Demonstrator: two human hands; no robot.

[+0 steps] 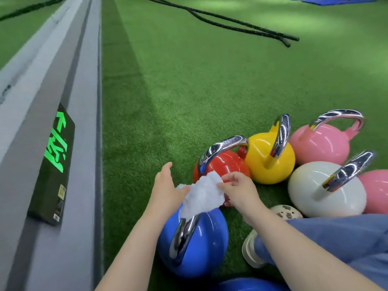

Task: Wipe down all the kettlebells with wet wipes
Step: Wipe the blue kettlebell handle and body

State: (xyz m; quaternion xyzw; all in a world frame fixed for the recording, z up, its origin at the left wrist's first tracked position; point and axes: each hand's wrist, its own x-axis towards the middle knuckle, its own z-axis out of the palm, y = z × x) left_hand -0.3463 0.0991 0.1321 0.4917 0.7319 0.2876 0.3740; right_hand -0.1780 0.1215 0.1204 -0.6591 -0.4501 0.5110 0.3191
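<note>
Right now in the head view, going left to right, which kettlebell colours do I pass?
blue kettlebell → red kettlebell → yellow kettlebell → white kettlebell; the pink ones overlap it, so they are left out.

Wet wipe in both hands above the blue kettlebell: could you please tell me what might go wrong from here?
1. The wet wipe looks crumpled between the left hand and right hand, so it may clean only small patches unless spread flat.
2. The kettlebells are packed tight: the red kettlebell touches the yellow kettlebell, so facing sides could get missed.
3. The blue kettlebell sits close to the person's shoe; tipping it might catch the foot.
</note>
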